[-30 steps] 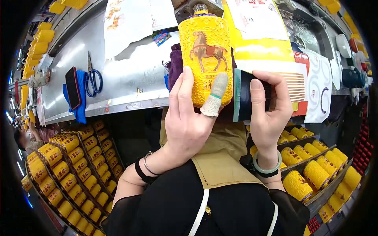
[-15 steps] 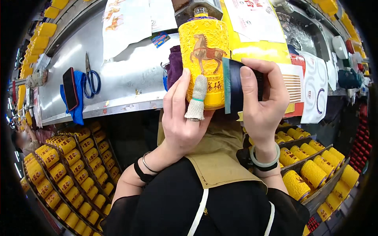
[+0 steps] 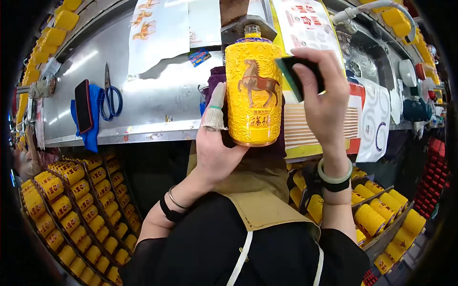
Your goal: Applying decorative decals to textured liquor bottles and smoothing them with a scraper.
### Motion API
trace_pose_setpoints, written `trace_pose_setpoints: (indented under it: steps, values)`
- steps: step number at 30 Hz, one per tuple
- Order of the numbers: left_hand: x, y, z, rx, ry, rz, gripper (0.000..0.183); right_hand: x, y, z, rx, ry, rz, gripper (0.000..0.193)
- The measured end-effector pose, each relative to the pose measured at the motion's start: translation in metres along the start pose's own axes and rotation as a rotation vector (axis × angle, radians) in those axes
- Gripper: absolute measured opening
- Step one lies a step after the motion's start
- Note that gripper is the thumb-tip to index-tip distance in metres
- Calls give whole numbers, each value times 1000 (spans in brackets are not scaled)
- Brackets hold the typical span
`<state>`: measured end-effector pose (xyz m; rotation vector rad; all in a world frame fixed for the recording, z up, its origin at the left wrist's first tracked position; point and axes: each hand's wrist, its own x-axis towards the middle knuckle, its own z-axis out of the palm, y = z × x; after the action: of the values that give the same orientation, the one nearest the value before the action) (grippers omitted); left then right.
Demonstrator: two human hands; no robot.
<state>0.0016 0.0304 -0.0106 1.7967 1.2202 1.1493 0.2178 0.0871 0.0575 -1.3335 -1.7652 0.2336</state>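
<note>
A yellow embossed bottle with a brown horse decal and dark lettering on its front leans against a dark metal stand over the bench edge. My left hand cups it from the lower left, thumb near its base. A cream cloth finger cot with a green band covers one left finger, which lies along the bottle's side. My right hand grips a dark scraper with a green blade. The scraper is tilted beside the bottle's upper right, close to it; whether it touches I cannot tell.
Horse decal sheets, scissors and a phone on blue cloth lie left on the metal bench. A striped decal sheet sits right, near a sink. Racks of yellow bottles flank me below.
My left covered finger has moved off the bottle's front to its left side, baring the lettering. The scraper has risen and tilted in my right hand.
</note>
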Motion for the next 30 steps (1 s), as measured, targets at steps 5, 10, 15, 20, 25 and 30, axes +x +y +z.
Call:
trace_pose_setpoints:
  steps: [5, 10, 15, 20, 25, 30]
  values:
    - [3, 6, -1, -101, 89, 13, 97, 26, -26, -13, 109, -221, -133, 33]
    - [7, 7, -2, -92, 100, 66, 100, 68, -12, -4, -239, -55, -410, 30]
    - [6, 2, -2, -56, 103, 67, 99, 50, -35, 9, 58, -388, -296, 32]
    - [10, 3, -11, 29, 42, 126, 97, 70, -13, -5, -218, -69, -522, 24]
    - [7, -8, -13, 11, -56, 117, 99, 2, -17, -9, -91, -272, -738, 31]
    - [12, -4, -20, 90, -129, 164, 101, -1, -18, -2, -17, -102, -199, 30]
